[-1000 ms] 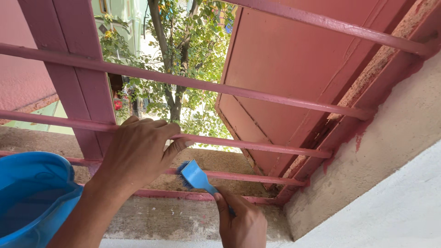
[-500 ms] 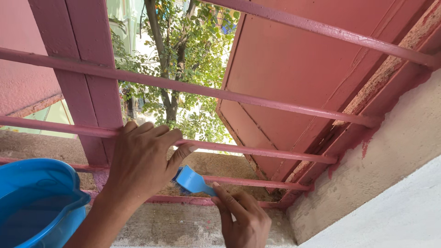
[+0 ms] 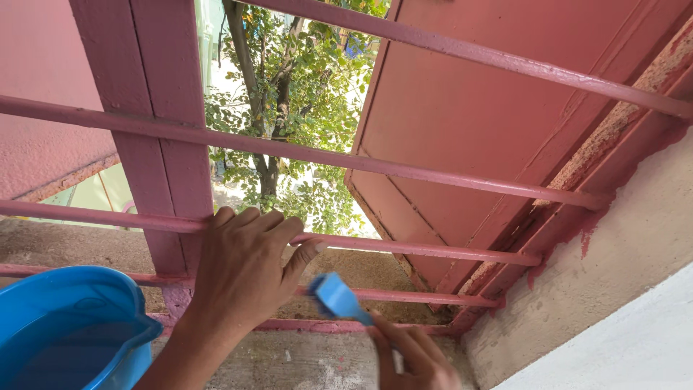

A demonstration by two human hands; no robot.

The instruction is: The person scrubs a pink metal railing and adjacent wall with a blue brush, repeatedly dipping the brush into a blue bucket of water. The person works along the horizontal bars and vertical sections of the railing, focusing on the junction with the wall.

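You have no packages, labels, signs or screens in front of you here; nothing in the view carries a printed face or a display.

bucket [image 3: 68,328]: stood at the sill's [image 3: 303,361] left end
brush [image 3: 338,297]: lay right of it, before the bars [image 3: 404,249]
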